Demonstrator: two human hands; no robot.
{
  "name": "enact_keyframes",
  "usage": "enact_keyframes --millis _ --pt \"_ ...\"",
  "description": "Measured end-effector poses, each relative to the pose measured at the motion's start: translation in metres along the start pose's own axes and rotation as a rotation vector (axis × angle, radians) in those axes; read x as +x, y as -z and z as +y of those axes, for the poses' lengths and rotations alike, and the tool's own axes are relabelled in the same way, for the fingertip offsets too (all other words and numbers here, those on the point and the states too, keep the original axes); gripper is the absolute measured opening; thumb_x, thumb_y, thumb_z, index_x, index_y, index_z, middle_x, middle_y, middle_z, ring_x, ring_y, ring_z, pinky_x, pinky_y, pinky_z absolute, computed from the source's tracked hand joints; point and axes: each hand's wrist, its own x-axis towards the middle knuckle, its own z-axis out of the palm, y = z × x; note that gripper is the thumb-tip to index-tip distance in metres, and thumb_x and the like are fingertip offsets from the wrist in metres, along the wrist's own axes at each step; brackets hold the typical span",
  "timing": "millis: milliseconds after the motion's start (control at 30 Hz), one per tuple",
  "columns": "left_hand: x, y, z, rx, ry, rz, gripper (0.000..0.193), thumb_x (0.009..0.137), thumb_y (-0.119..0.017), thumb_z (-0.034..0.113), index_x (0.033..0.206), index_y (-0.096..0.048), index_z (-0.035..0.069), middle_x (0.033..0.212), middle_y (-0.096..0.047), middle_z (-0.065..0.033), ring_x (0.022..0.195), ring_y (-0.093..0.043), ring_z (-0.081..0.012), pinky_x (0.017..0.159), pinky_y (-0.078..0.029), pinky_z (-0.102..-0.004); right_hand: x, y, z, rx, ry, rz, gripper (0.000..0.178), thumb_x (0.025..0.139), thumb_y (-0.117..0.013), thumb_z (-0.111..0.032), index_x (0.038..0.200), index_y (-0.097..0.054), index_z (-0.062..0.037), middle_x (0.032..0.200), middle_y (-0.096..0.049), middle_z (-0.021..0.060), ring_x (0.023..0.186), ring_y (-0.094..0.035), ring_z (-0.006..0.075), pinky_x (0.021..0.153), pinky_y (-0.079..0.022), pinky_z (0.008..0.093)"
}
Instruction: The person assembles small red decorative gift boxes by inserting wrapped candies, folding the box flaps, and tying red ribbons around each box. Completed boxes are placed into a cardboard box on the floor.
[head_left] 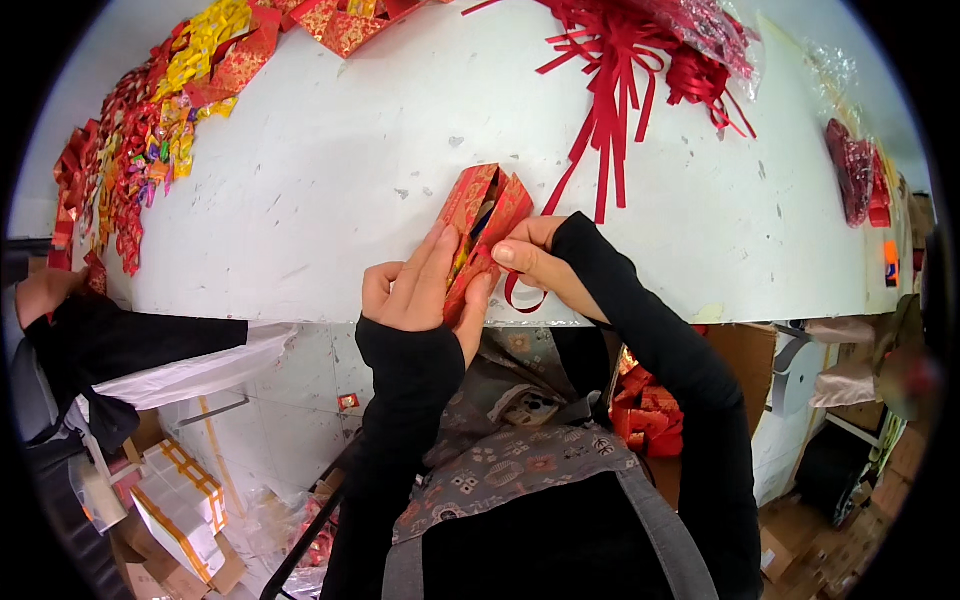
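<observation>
Near the table's front edge, a red box with gold print (pixel 465 200) lies slanted, with a gap along its top. Yellow and dark pieces show inside the gap. My left hand (pixel 412 285) is wrapped round its near left part, fingers across the top and thumb at the near end. At the box's right side, my right hand (pixel 543 262) pinches a thin red ribbon (pixel 526 308), which curls down toward the table edge. How the ribbon runs at the box is hidden by my fingers.
Loose red ribbons (pixel 615 120) hang from a bundle at the back right. Wrapped sweets (pixel 150 140) are heaped at the far left, beside an open red box (pixel 350 25). Another person's arm (pixel 130 340) reaches in from the left. Finished-looking red boxes (pixel 648 415) fill a carton below.
</observation>
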Motion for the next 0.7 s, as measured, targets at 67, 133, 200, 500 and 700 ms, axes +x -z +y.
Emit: enact_keyframes --millis 67,133,200,500,700 --pt "-0.002 -0.001 -0.003 -0.002 -0.013 0.0 0.047 0.068 -0.071 0.011 0.113 -0.058 0.006 0.107 -0.062 -0.0075 0.073 -0.05 -0.0222 0.072 -0.043 -0.0296 0.0 0.0 -0.003 -0.02 -0.074 -0.049 0.038 0.087 -0.055 -0.038 0.076 -0.057 -0.0017 0.059 -0.047 -0.0023 0.055 -0.041 0.0038 0.049 -0.035 0.0202" --pt "-0.002 -0.002 -0.004 -0.006 -0.034 0.013 0.049 0.068 -0.071 0.012 0.114 -0.057 0.007 0.108 -0.062 -0.0082 0.074 -0.05 -0.0223 0.072 -0.043 -0.0299 -0.001 0.001 -0.007 -0.026 -0.121 -0.055 0.04 0.087 -0.053 -0.04 0.077 -0.057 -0.0017 0.06 -0.047 -0.0021 0.056 -0.041 0.0039 0.049 -0.034 0.0202" --pt "-0.005 -0.003 -0.002 -0.096 0.062 0.0 0.046 0.067 -0.071 0.013 0.111 -0.058 0.007 0.11 -0.059 -0.0101 0.075 -0.05 -0.0226 0.071 -0.043 -0.0303 0.001 0.0 -0.008 -0.011 -0.137 -0.028 0.042 0.087 -0.052 -0.043 0.077 -0.057 -0.0018 0.06 -0.048 -0.0015 0.056 -0.041 0.0039 0.049 -0.034 0.02" --pt "0.009 0.015 -0.007 0.112 -0.141 -0.133 0.037 0.068 -0.072 0.019 0.1 -0.061 0.006 0.115 -0.052 -0.0143 0.081 -0.053 -0.0269 0.068 -0.046 -0.0338 -0.01 -0.007 0.002 0.316 0.007 -0.054 0.03 0.089 -0.053 -0.029 0.089 -0.058 0.0006 0.069 -0.057 0.0024 0.061 -0.049 0.0052 0.057 -0.04 0.0186" --pt "0.005 0.007 -0.013 0.004 -0.158 -0.091 0.042 0.072 -0.066 0.012 0.112 -0.055 0.004 0.115 -0.053 -0.0164 0.084 -0.053 -0.03 0.073 -0.046 -0.0365 -0.014 -0.004 -0.002 0.226 -0.04 0.049 0.023 0.087 -0.057 -0.023 0.087 -0.06 0.0006 0.073 -0.064 0.0061 0.066 -0.057 0.0067 0.059 -0.042 0.0197"
